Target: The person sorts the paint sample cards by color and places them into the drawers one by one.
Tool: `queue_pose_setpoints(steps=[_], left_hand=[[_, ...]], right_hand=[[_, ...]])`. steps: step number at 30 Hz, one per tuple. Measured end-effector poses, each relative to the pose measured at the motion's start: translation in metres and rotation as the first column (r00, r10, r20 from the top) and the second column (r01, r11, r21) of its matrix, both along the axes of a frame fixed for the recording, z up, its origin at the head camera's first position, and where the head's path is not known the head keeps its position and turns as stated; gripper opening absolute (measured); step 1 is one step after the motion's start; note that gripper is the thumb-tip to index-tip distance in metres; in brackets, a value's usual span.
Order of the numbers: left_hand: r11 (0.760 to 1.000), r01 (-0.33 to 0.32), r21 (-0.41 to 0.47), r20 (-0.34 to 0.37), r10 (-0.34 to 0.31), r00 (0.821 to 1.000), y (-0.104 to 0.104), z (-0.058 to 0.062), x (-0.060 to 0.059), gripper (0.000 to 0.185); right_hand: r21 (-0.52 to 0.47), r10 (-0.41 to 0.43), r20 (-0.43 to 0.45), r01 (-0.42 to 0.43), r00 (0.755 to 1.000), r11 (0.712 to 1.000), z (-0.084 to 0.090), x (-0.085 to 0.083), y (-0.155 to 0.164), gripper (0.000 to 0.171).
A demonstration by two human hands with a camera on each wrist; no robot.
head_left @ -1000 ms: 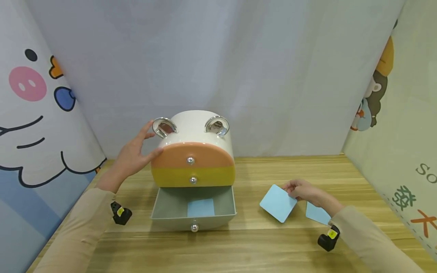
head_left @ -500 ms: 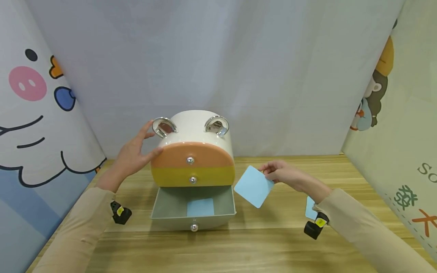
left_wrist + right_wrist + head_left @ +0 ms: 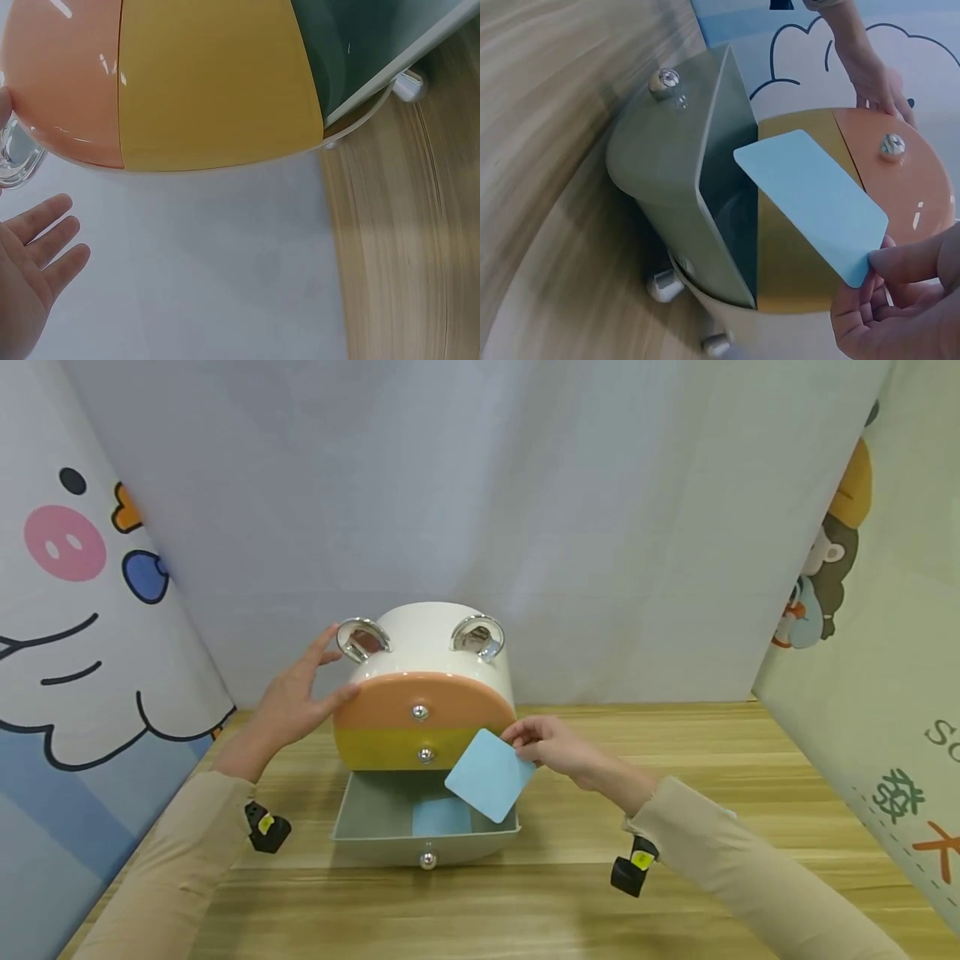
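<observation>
A small rounded cabinet point(image 3: 427, 635) stands on the table, with an orange drawer point(image 3: 390, 702), a yellow drawer point(image 3: 378, 747) and a grey-green bottom drawer point(image 3: 367, 852) pulled out. Inside that drawer lies a blue card point(image 3: 435, 818). My right hand point(image 3: 555, 747) pinches another square blue card point(image 3: 487, 777) by its corner, tilted over the right part of the drawer; the right wrist view shows thumb and fingers on the card point(image 3: 817, 202). My left hand point(image 3: 292, 697) rests against the cabinet's upper left side, thumb by the orange drawer, other fingers spread near the left silver ring point(image 3: 362, 639).
A sliver of a further blue card point(image 3: 729, 812) shows behind the right sleeve. Round silver knobs point(image 3: 427, 860) stick out from the drawer fronts. A grey-white cloth point(image 3: 637, 568) hangs behind the wooden table point(image 3: 525, 910), and printed panels flank it on both sides.
My right hand has carried the blue card leftwards from the table's right side to over the pulled-out drawer. The left hand stays at the cabinet.
</observation>
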State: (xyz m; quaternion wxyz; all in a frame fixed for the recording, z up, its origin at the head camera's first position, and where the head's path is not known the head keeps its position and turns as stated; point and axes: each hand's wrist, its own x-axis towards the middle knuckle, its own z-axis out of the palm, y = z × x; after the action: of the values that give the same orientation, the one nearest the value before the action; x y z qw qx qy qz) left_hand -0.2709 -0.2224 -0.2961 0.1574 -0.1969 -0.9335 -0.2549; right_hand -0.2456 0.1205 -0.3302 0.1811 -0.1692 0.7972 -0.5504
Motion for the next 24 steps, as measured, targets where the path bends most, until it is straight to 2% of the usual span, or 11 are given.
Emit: queue_pose_setpoints(steps=[9,16,19,24], left_hand=[[1.000,0.000,0.006,0.009,0.000,1.000,0.002,0.000,0.001,0.081],[1.000,0.006,0.006,-0.010,-0.006,1.000,0.001,0.000,0.001,0.081],[1.000,0.005,0.007,-0.011,-0.005,1.000,0.001,-0.001,0.001,0.081],[1.000,0.003,0.009,-0.004,-0.003,1.000,0.001,-0.001,0.001,0.081]], right_hand=[[0.010,-0.023,-0.081,0.024,0.996,1.000,-0.026,0.009,-0.015,0.020],[0.085,0.028,-0.236,-0.008,0.971,0.996,-0.043,0.014,-0.027,0.019],[0.142,0.069,-0.327,-0.024,0.942,0.990,-0.047,0.015,-0.034,0.020],[0.218,0.147,-0.504,-0.039,0.851,0.975,-0.052,0.013,-0.043,0.023]])
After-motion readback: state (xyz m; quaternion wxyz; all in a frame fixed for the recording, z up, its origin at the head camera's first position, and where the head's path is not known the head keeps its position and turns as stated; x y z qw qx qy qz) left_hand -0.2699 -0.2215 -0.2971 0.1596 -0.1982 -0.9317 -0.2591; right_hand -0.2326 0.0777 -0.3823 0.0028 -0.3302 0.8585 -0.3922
